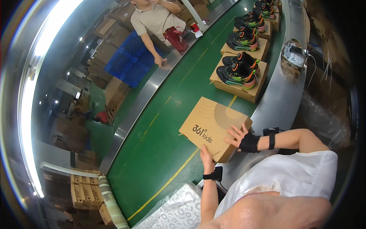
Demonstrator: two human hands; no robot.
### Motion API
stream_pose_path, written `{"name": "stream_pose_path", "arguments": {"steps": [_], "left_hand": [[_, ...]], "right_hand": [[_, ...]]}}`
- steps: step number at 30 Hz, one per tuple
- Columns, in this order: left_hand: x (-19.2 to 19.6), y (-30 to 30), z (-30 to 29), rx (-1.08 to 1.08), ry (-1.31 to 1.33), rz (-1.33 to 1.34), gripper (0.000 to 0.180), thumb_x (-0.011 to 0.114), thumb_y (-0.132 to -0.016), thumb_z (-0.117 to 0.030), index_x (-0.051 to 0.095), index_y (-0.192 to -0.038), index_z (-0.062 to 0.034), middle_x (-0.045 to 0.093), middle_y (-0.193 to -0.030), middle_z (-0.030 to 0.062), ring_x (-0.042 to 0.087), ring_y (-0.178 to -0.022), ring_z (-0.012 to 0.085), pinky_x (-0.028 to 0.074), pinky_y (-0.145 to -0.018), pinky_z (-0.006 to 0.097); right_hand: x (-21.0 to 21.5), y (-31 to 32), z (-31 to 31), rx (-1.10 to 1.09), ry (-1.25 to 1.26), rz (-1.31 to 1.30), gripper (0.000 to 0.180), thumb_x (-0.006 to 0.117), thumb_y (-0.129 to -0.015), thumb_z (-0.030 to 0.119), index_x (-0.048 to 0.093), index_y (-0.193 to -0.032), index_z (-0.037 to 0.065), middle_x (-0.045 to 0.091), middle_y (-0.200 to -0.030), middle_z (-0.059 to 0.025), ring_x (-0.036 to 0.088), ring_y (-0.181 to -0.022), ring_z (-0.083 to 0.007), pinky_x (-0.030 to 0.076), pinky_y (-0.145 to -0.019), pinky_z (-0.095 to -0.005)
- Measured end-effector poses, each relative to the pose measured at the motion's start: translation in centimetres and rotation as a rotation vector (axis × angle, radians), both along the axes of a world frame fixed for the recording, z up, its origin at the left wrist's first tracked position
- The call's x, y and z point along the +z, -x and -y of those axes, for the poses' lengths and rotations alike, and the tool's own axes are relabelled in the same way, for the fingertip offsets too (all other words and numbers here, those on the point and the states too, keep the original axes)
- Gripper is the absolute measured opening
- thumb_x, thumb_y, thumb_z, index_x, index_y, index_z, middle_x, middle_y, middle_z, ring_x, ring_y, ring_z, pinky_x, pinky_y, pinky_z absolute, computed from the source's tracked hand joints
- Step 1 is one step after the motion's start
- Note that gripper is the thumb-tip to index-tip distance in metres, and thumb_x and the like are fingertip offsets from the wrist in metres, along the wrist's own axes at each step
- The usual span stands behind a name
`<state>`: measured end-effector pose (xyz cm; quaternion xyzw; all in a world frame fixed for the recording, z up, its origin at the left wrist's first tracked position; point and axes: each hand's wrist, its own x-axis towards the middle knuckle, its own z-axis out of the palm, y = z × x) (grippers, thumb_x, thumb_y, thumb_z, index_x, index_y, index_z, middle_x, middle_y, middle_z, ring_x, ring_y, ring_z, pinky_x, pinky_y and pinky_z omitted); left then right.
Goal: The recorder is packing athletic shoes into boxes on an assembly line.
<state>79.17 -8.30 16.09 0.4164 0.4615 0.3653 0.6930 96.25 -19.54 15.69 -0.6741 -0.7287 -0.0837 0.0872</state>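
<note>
A closed tan cardboard shoe box (207,124) lies on the green conveyor belt (164,137) right in front of me. My right hand (239,136), in a black wrist wrap, rests flat on the lid at its near right corner. My left hand (206,155) grips the box's near lower edge from underneath; its fingers are partly hidden by the box.
Further up the belt stand several open boxes (241,82) with black, orange and green sneakers (238,70) on top. Another person (155,21) leans a hand on the metal rail (152,82) across the belt. A basket (292,59) sits on the right rail. Printed wrapping paper (179,212) lies below.
</note>
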Motion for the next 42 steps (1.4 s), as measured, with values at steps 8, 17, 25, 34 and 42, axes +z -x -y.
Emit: {"name": "stream_pose_path", "arguments": {"steps": [8, 17, 25, 34, 42], "left_hand": [[-0.1, -4.4, 5.4, 0.128, -0.12, -0.044, 0.038, 0.034, -0.089, -0.027, 0.039, -0.11, 0.0047, 0.05, -0.102, 0.0138, 0.05, -0.088, 0.0192, 0.039, -0.078, 0.03], [-3.8, -1.2, 0.8, -0.033, 0.183, 0.013, 0.05, 0.052, -0.075, -0.043, 0.043, -0.11, -0.0085, 0.052, -0.1, 0.0062, 0.051, -0.091, 0.0206, 0.042, -0.076, 0.034], [-3.2, -4.5, 1.6, 0.038, 0.167, 0.248, 0.052, 0.046, -0.077, -0.043, 0.04, -0.114, -0.0055, 0.051, -0.106, 0.0081, 0.05, -0.098, 0.0214, 0.04, -0.083, 0.033], [5.0, -6.0, 7.4, 0.459, -0.064, 0.296, 0.054, 0.036, -0.078, -0.04, 0.037, -0.117, -0.0026, 0.045, -0.112, 0.0127, 0.048, -0.098, 0.0272, 0.04, -0.082, 0.039], [11.0, 4.0, 22.4, 1.139, -0.289, 0.324, 0.074, 0.05, -0.071, -0.051, 0.028, -0.122, -0.002, 0.035, -0.12, 0.0172, 0.039, -0.107, 0.0308, 0.037, -0.082, 0.042]], "right_hand": [[-0.2, 0.6, 2.1, 0.207, -0.315, -0.183, 0.046, 0.055, -0.064, 0.022, 0.05, -0.109, 0.013, 0.04, -0.121, -0.0177, 0.038, -0.112, -0.0316, 0.03, -0.08, -0.0576], [2.3, -1.3, 1.4, 0.361, -0.111, -0.34, 0.041, 0.061, -0.063, 0.023, 0.051, -0.102, 0.011, 0.04, -0.121, -0.0163, 0.037, -0.112, -0.0293, 0.033, -0.076, -0.0508], [4.6, -14.1, -1.8, 0.088, -0.579, -0.514, 0.025, 0.062, -0.06, 0.014, 0.055, -0.083, 0.007, 0.052, -0.098, -0.0117, 0.049, -0.092, -0.0287, 0.04, -0.077, -0.0389], [7.8, -30.2, -5.4, -0.124, -0.642, -0.259, 0.028, 0.063, -0.065, 0.026, 0.057, -0.083, 0.006, 0.055, -0.095, -0.0097, 0.049, -0.092, -0.0248, 0.035, -0.08, -0.0417], [10.2, -33.6, -8.4, -0.055, 0.28, -0.262, 0.046, 0.053, -0.07, 0.049, 0.058, -0.084, 0.005, 0.059, -0.086, -0.0126, 0.054, -0.088, -0.0251, 0.033, -0.077, -0.0438]]}}
